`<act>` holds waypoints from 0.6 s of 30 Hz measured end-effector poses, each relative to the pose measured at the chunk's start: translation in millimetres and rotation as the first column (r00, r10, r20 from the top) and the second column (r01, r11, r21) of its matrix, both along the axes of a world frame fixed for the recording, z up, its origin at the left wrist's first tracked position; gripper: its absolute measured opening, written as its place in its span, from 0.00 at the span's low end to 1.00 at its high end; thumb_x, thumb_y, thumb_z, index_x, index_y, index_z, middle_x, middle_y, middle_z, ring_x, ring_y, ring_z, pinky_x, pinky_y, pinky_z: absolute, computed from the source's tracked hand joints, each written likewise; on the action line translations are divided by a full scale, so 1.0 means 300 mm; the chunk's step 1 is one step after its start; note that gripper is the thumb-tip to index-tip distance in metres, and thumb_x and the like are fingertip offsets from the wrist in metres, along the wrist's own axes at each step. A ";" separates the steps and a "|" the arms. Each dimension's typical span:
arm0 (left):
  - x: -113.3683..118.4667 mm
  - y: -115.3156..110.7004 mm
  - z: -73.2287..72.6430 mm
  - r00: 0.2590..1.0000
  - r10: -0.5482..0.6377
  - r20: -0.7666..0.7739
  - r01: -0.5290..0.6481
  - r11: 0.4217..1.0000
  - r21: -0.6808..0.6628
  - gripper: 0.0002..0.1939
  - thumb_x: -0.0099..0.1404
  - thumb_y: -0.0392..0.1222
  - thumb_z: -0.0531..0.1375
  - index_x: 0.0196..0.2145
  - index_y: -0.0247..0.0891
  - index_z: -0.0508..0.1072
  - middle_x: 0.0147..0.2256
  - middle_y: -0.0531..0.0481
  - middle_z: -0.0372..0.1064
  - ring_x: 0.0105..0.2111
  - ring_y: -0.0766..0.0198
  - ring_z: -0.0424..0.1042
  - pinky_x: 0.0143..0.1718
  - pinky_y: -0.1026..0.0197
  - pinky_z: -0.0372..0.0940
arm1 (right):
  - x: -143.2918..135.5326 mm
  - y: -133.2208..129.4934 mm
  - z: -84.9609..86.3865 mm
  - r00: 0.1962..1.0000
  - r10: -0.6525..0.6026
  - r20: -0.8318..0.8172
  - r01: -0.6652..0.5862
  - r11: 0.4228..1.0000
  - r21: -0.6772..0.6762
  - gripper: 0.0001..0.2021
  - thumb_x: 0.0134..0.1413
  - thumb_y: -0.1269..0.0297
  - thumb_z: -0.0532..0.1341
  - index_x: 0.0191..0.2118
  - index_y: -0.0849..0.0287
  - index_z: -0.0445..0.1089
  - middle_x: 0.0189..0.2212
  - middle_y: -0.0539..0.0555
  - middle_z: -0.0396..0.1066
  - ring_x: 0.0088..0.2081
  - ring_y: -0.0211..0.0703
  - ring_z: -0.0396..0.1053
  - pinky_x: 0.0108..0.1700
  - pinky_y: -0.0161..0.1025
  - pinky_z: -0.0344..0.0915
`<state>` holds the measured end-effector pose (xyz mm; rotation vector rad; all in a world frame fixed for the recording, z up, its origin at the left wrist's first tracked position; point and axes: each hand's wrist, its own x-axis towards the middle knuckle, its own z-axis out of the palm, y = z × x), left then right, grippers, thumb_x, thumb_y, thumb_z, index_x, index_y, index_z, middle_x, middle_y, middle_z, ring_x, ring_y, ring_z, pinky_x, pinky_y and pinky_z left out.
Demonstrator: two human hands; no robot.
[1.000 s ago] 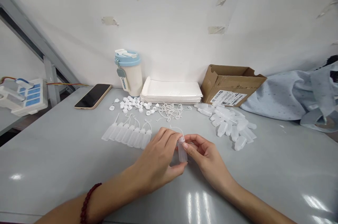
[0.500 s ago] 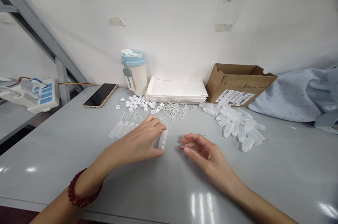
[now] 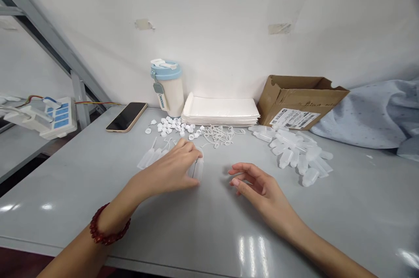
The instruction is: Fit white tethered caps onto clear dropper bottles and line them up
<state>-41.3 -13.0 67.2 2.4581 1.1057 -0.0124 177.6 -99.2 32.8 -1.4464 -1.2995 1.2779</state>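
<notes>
Hiding much of a row of small translucent plastic bottles [image 3: 147, 159], the person's left hand [image 3: 173, 165] leaves only the leftmost ones plain to me; I can't count those under the palm. A slim frosted plastic bottle [image 3: 198, 171] is held end to end between its thumb and fingers, the top partly masked by a fingertip. The right edge cuts off a pale blue speckled cloth [image 3: 363, 114], and the left edge crops a white electrical box with blue panels [image 3: 60, 118].

Take the stack of white padded envelopes [image 3: 222, 108] as the landmark: the held bottle lies in front of its left part, and the right hand [image 3: 257, 186], loosely curled with a wide gap at the thumb, is in front of its right end, well apart from that bottle. Just before the stack lie thin off-white cord loops [image 3: 219, 135], with small white plastic caps [image 3: 168, 125] at its left front corner and a heap of translucent bottles [image 3: 294, 156] to its right front.

A cream tumbler with a blue lid [image 3: 173, 94] stands left of the stack, an open brown cardboard box [image 3: 299, 99] right of it. The glossy grey counter [image 3: 196, 234] reflects lamps; behind the stack rises a white wall with tape scraps [image 3: 209, 42].
</notes>
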 end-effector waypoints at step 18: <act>-0.020 0.000 0.011 0.999 -0.040 0.022 0.040 0.999 -0.007 0.15 0.55 0.41 0.59 0.42 0.39 0.69 0.40 0.46 0.59 0.44 0.53 0.57 0.43 0.54 0.59 | 0.000 0.004 0.008 0.997 -0.034 0.066 0.036 0.999 -0.027 0.16 0.53 0.53 0.59 0.44 0.57 0.68 0.42 0.56 0.71 0.36 0.42 0.68 0.38 0.40 0.67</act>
